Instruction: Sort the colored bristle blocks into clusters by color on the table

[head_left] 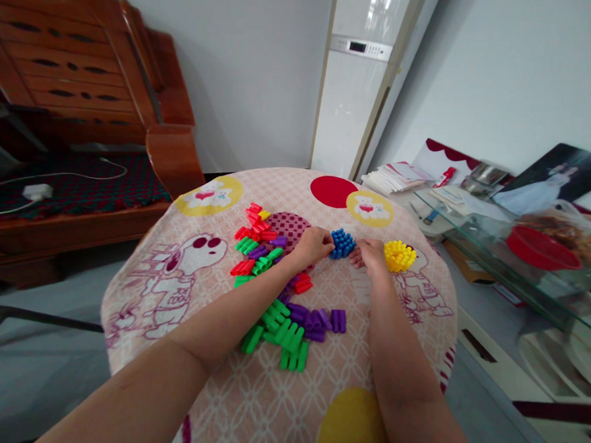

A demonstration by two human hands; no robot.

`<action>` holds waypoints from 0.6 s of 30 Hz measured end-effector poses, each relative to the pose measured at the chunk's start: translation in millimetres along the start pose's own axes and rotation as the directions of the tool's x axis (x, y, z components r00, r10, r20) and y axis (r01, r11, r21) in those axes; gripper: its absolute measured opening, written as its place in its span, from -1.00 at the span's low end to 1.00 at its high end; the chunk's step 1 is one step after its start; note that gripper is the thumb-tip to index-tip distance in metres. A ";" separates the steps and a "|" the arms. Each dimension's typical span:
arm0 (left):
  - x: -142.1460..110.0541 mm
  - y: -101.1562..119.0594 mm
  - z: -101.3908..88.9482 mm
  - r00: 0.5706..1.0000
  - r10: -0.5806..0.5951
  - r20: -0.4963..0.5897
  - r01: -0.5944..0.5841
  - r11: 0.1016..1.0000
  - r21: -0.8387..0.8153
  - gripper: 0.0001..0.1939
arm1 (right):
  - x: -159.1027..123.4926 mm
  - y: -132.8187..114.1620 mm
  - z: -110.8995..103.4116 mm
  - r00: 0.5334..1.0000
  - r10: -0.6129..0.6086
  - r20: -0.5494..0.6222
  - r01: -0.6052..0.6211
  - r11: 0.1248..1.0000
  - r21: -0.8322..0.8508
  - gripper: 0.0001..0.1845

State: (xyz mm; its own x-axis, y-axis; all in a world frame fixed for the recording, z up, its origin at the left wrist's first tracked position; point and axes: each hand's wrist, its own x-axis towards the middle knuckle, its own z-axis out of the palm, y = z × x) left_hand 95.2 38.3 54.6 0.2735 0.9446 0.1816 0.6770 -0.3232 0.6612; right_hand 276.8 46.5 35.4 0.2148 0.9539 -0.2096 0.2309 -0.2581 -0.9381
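A round bunch of blue plastic sticks (343, 244) stands packed together on the cloth-covered table, between my two hands. My left hand (314, 246) is closed, its fingertips pinched at the left side of the bunch. On the other side, my right hand (369, 253) has its fingers curled in close to the blue sticks; whether something small is in them is hidden. A similar bunch of yellow sticks (399, 256) stands just right of my right hand. Left of and under my left forearm lie loose green pieces (287, 334), purple pieces (313, 320) and red pieces (243, 267).
A patterned cloth (175, 348) covers the round table. At the right, a glass shelf (495, 256) carries a red bowl (541, 247), papers (397, 178) and a photo. A wooden bench (82, 92) stands at the left, with a white charger (38, 193) on its seat.
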 end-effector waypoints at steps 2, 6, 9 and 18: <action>1.6 -1.0 3.6 1.000 -0.012 -0.018 0.012 1.000 -0.009 -0.89 | -1.0 -1.4 -0.1 1.000 0.003 -0.003 -0.003 1.000 -0.001 -0.70; 5.3 -4.4 7.1 0.999 -0.037 -0.031 0.036 0.998 -0.044 -0.90 | -1.9 -2.4 0.1 1.000 0.005 -0.002 -0.005 1.000 0.005 -0.69; 4.5 -6.7 -6.2 1.000 -0.016 0.002 0.016 0.998 -0.064 -0.87 | -0.4 -0.1 0.4 1.000 0.013 -0.005 -0.013 1.000 0.018 -0.71; -27.8 -58.4 -96.9 0.932 -0.212 -0.293 0.187 0.976 -0.110 -0.76 | 1.7 0.2 -0.5 0.999 0.022 -0.023 -0.022 1.000 0.010 -0.78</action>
State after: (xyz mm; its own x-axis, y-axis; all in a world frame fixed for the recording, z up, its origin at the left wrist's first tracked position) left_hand -18.2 36.5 81.5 -0.0887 0.9660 0.2428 0.6367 -0.1325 0.7596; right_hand 277.7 48.0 34.9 0.2418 0.9441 -0.2241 0.2164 -0.2776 -0.9360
